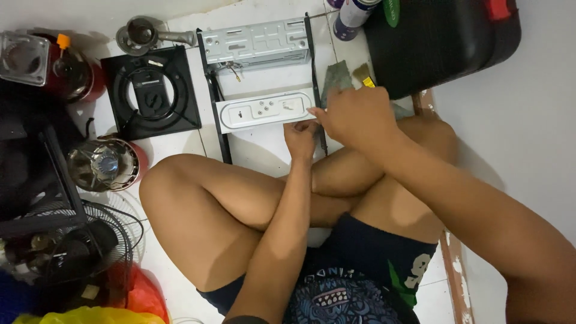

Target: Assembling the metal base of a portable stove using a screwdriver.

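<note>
I sit cross-legged on a white tiled floor. A white oblong panel [264, 110] with several small holes and slots lies across a black metal frame [215, 96] in front of my knees. My left hand [301, 139] grips the panel's lower right edge. My right hand [354, 117] is closed at the panel's right end, fingertips pinched on it; whether it holds a small tool is hidden. Behind the panel, a grey perforated metal housing [257, 43] sits in the frame.
A black square fan part [151, 91] lies to the left, with a metal motor [107, 164], a wire fan guard [90, 240] and a funnel-like metal piece [143, 33] around it. A black case [441, 42], spray cans [351, 15] and a paintbrush [365, 75] are at the right.
</note>
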